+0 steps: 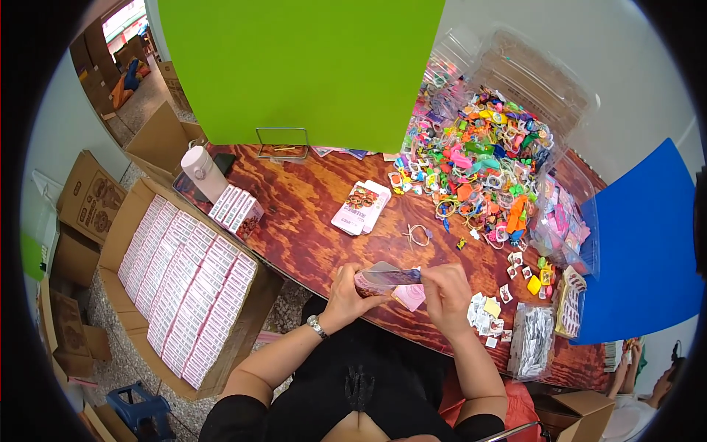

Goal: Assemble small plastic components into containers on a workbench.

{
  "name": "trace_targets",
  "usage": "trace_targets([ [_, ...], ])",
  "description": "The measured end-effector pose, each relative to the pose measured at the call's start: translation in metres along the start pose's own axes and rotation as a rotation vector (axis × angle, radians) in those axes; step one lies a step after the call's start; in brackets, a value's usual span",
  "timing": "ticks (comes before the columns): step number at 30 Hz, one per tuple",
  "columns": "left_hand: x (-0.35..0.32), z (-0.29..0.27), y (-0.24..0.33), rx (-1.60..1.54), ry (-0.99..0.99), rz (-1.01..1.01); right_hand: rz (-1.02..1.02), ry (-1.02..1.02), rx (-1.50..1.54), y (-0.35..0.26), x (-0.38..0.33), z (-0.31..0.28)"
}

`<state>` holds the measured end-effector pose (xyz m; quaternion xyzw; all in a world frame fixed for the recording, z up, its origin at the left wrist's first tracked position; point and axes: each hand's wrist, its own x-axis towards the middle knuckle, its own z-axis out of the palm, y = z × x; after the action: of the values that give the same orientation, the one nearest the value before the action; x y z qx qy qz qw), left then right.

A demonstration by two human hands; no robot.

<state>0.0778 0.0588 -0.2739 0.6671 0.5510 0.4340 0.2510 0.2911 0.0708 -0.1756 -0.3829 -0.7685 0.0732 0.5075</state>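
Near the front edge of the table, my left hand (345, 300) grips a small pink printed packet (368, 283). Its mouth gapes, with a greyish, shiny inner side showing. The fingers of my right hand (446, 293) are pinched together at the packet's right end; whether they hold its edge or something small is hard to see. Just below the packet lies a pink printed piece (409, 297), partly covered. Farther back rests a short stack of pink and white printed packets (361, 209), with a thin cord loop (420, 235) to its right.
A heap of small colourful plastic trinkets (479, 162) covers the right rear. Clear tubs hold pink packets (561, 221) and white sachets (532, 340). At left, a carton (239, 317) holds rows of small boxes; a pale bottle (204, 173) stands nearby. Another person (648, 390) is at right.
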Motion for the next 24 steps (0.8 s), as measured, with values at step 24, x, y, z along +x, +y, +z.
trace_targets([
  [24, 0.003, -0.011, 0.006, -0.009, -0.058, 0.142, -0.011, -0.058, -0.097, 0.004, -0.010, 0.011],
])
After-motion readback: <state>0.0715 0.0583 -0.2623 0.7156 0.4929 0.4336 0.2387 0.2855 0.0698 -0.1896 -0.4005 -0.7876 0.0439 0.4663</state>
